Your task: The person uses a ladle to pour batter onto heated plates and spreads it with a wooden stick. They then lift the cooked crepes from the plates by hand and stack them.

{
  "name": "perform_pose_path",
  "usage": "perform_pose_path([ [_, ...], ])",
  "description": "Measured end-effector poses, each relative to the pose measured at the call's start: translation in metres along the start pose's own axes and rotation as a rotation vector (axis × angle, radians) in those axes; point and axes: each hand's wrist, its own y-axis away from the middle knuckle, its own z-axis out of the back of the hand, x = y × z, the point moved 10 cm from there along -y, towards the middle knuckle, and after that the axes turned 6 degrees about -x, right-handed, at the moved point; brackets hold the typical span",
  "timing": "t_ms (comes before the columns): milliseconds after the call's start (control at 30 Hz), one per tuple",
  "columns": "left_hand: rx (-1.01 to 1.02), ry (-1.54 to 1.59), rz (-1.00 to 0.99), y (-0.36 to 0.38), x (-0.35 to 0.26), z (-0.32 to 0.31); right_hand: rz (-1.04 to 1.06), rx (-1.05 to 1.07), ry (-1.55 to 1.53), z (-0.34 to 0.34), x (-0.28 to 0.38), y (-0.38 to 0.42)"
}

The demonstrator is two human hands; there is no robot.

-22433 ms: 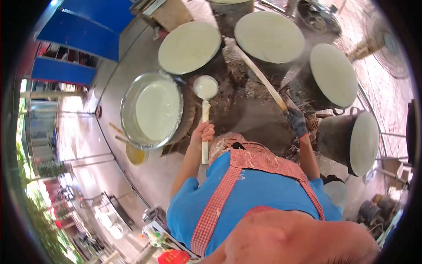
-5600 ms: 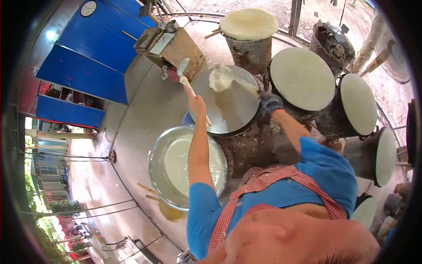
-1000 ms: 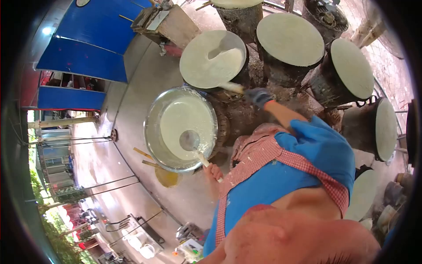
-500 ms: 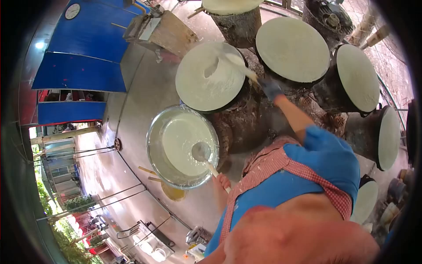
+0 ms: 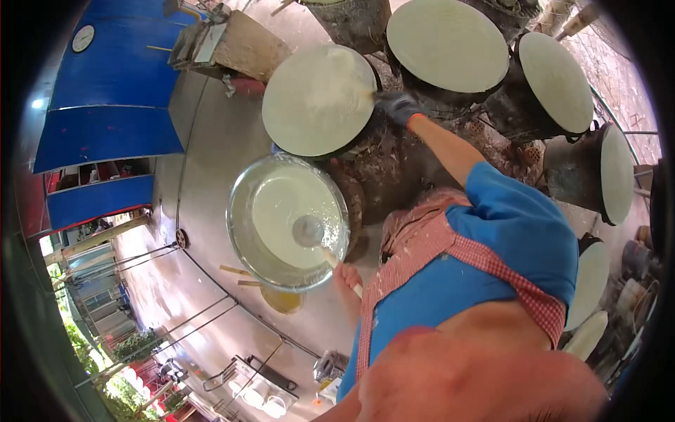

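My bare left hand (image 5: 347,276) is closed around the pale handle of a ladle (image 5: 308,230). The ladle's round bowl is over the white batter (image 5: 292,204) in a wide metal basin (image 5: 239,243). My right hand (image 5: 399,107), in a dark glove with an orange cuff, reaches to the edge of a round, white-coated griddle (image 5: 299,119). It grips the handle of a flat, pale spreading paddle (image 5: 341,81), which is smeared by motion over the coating. Whether the ladle holds batter is hard to make out.
Several more round griddles stand on dark drums, one (image 5: 448,46) beside my right hand and another (image 5: 557,84) beyond it. A wooden box (image 5: 249,46) stands near the blue panels (image 5: 112,63). Below the basin is a yellowish round container (image 5: 283,300).
My gloved right hand has moved up and left to the griddle's edge, sweeping the paddle; the dark gap in the white coating is gone. The ladle stays over the basin; the view has shifted.
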Motion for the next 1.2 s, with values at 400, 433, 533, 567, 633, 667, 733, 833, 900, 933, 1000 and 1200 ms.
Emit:
perform_pose_path([
  [400,-0.023,0.305,0.121,-0.012,-0.026,-0.003,-0.012,0.083,0.102,-0.015,-0.062,-0.001],
  [433,-0.026,0.257,0.15,-0.019,-0.023,0.004,-0.054,-0.09,0.133,0.002,-0.077,-0.028],
  [533,0.229,0.497,0.31,-0.015,-0.015,-0.042,-0.259,-0.07,0.282,-0.018,-0.104,-0.076],
  [567,0.222,0.514,0.318,-0.022,-0.016,-0.046,-0.151,-0.152,0.32,-0.019,-0.075,-0.069],
  [633,0.155,0.44,0.299,-0.045,-0.019,-0.043,0.119,0.125,0.26,-0.015,-0.012,-0.033],
  [667,0.092,0.357,0.273,-0.051,-0.021,-0.042,0.122,0.153,0.256,-0.002,-0.005,-0.029],
  [733,0.0,0.129,0.088,-0.071,-0.042,-0.057,0.105,0.294,0.547,0.01,-0.017,-0.031],
  [833,0.066,0.058,-0.025,-0.093,-0.068,-0.122,0.005,0.14,0.37,0.038,-0.031,-0.013],
  [900,0.164,0.114,0.054,-0.118,-0.076,-0.159,0.137,0.197,0.578,0.02,-0.032,-0.002],
  [933,0.213,0.158,0.125,-0.128,-0.074,-0.177,0.253,0.243,0.78,0.009,-0.03,0.008],
  [1000,0.202,0.068,-0.03,-0.13,-0.084,-0.213,0.346,0.14,0.68,0.034,-0.006,0.023],
  [1200,0.128,-0.124,-0.02,-0.169,-0.035,-0.283,0.166,0.291,0.601,-0.03,-0.057,0.09],
])
